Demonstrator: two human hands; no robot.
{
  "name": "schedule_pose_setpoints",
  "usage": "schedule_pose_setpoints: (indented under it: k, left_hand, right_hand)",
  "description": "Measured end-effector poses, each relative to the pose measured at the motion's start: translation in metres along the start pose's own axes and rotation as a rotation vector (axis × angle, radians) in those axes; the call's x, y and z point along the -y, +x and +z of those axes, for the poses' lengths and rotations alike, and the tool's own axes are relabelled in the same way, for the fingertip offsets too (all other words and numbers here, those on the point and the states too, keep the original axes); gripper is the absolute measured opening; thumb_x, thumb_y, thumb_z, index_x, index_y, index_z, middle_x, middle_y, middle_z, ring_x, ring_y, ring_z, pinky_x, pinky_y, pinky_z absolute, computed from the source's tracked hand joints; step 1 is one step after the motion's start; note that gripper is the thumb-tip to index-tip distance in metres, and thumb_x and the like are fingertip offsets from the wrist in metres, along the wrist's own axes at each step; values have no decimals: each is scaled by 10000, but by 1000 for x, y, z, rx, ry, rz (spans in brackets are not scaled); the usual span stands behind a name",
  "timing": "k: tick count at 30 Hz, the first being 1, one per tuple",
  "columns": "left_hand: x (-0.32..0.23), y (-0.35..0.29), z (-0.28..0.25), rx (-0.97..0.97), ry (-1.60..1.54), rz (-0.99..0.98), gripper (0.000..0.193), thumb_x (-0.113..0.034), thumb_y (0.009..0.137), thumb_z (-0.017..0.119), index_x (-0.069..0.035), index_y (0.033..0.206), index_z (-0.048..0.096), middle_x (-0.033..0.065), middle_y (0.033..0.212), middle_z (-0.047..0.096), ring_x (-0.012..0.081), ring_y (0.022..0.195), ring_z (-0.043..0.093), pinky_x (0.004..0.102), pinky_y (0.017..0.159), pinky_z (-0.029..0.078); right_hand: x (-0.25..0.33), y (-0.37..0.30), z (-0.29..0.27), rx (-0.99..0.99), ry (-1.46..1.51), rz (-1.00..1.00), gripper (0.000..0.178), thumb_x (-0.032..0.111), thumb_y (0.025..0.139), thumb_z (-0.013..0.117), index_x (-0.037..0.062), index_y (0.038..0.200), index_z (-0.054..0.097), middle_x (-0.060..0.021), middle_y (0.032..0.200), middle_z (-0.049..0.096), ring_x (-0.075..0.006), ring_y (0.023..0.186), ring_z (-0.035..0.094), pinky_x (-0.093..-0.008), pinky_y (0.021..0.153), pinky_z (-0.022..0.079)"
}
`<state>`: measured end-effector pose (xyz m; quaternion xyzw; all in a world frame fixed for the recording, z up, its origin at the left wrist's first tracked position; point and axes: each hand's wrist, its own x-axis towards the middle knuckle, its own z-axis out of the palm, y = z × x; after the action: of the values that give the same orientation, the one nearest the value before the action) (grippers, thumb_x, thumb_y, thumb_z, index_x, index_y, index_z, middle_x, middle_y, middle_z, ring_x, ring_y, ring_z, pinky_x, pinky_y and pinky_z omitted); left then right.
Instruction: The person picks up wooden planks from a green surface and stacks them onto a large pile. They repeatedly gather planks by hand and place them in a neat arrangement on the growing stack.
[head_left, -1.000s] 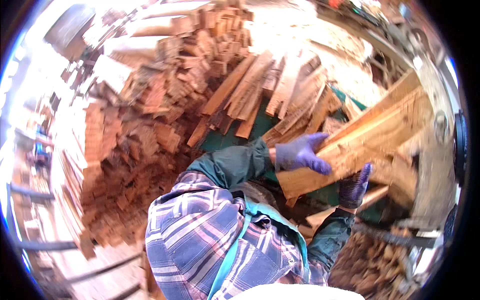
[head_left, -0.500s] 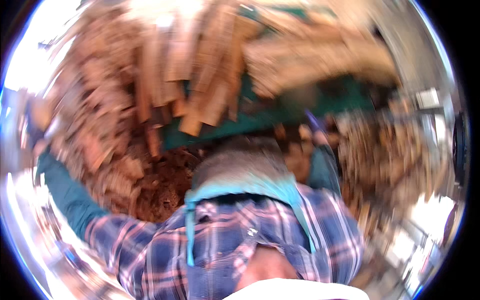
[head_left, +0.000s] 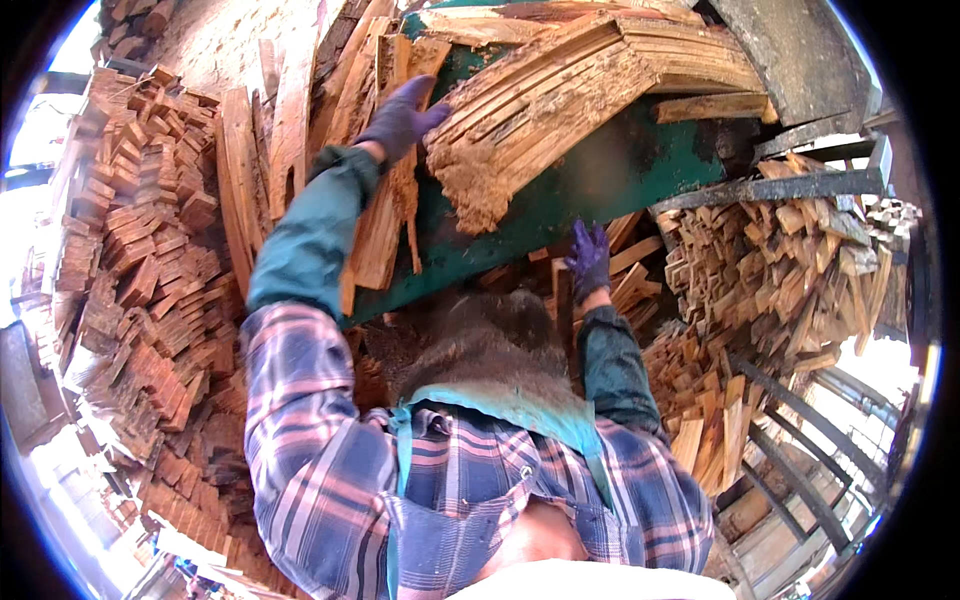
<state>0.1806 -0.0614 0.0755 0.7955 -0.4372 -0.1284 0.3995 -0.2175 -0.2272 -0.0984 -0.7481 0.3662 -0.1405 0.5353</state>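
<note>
My left hand (head_left: 402,122), in a purple glove, reaches forward over long wood strips (head_left: 375,235) with its fingers apart. Its fingertips are beside the left end of a thick bundle of rough wood slabs (head_left: 545,110); whether they touch it I cannot tell. This bundle lies slantwise across a green metal table (head_left: 600,185), its crumbly end toward me. Close to the table's near edge is my right hand (head_left: 590,262), also purple-gloved, fingers spread and nothing in them.
Stacked reddish wood blocks (head_left: 140,260) form a high pile on the left. To the right, cut sticks (head_left: 780,260) sit packed in a metal frame (head_left: 780,188), with more loose sticks (head_left: 715,425) below. A grey metal plate (head_left: 795,60) stands at the far right.
My left hand has come from the far left edge to the table beside the slabs. My right hand has shifted slightly left. In view, the slab bundle now slants more, and the blur has cleared.
</note>
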Motion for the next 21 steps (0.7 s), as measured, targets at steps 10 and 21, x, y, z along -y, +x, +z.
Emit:
schedule_pose_setpoints:
  k: [10, 21]
  left_hand:
    - [-101, -106, 140, 59, -722, -245, 693, -189, 808, 789, 56, 1350, 434, 196, 1255, 615, 249, 1117, 625, 382, 976, 517]
    - [-107, -171, 265, 39, -885, -712, 914, -261, 811, 835, 40, 1473, 281, 161, 1302, 576, 208, 1162, 566, 353, 975, 489]
  right_hand:
    - [76, -25, -30, 204, 581, 438, 692, 392, 945, 664, 56, 1482, 383, -94, 1361, 553, -247, 1270, 522, -404, 1001, 480]
    - [-30, 7, -161, 385, 841, 959, 727, 580, 911, 619, 107, 1442, 469, -117, 1392, 558, -304, 1226, 567, -469, 1035, 485]
